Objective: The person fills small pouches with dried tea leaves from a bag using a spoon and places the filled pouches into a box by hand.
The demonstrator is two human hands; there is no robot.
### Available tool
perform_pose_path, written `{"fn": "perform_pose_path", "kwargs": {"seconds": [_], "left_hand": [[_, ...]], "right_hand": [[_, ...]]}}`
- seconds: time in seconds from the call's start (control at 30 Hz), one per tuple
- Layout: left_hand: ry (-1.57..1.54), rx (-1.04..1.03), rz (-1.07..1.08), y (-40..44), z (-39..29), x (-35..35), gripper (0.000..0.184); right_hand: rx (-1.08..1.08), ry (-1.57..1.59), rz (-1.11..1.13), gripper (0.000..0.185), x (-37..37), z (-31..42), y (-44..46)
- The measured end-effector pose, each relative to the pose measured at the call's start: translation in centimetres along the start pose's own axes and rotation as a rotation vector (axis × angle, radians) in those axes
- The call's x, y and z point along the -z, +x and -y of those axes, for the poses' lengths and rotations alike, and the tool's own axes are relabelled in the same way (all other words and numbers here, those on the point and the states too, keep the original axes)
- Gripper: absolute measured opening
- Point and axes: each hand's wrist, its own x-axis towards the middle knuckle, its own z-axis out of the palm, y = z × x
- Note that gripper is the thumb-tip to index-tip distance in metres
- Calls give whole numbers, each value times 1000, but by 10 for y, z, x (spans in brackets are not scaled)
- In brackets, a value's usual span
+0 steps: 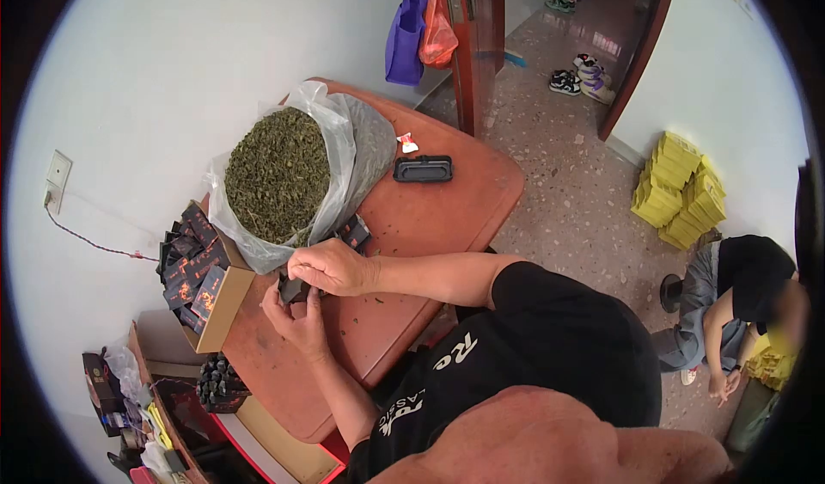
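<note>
My left hand (296,322) is closed around a small black packet (294,290) over the table's near left part. Right above it, my right hand (337,266) has its fingers pinched together at the packet's top; whatever is between them is hidden. Just beyond the hands stands a large clear plastic bag (339,127) full of dried green leaves (279,174). Another dark packet (353,232) lies by the bag's base, partly behind my right hand. To the left, a cardboard box (222,308) holds several black packets with orange print (193,265).
On the reddish-brown table (464,209) lie a black plastic tray (423,169) and a small red-and-white wrapper (407,143). Yellow bundles (679,192) are stacked on the floor. Another person (730,303) sits at right. A red-edged box (275,437) stands below the table's left side.
</note>
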Motion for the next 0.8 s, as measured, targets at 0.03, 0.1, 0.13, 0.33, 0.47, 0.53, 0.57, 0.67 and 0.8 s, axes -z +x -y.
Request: {"fn": "perform_pose_path", "kwargs": {"seconds": [0.03, 0.1, 0.13, 0.33, 0.47, 0.53, 0.57, 0.67, 0.8], "left_hand": [[-21, 8, -5, -1, 4, 0, 59], [-38, 13, -7, 0, 8, 0, 58], [-32, 12, -5, -1, 8, 1, 58], [-100, 56, 15, -1, 4, 0, 59], [-100, 52, 25, -1, -1, -1, 59], [-84, 22, 32, -1, -1, -1, 58], [-79, 7, 37, -1, -1, -2, 57], [-85, 27, 54, 0, -9, -2, 56], [-143, 73, 34, -1, -8, -2, 54]], "right_hand": [[-2, -8, 7, 24, 0, -1, 0], [-8, -21, 13, 24, -1, -5, 0], [16, -32, -1, 21, -2, -6, 0], [148, -164, 3, 13, 6, -6, 3], [142, -166, -5, 14, 9, -5, 5], [90, -158, 38, 17, 7, -12, 4], [84, -109, 7, 20, 6, -14, 5], [-58, 39, -5, 25, 7, -14, 8], [-310, 156, 73, 27, 11, -2, 8]]}}
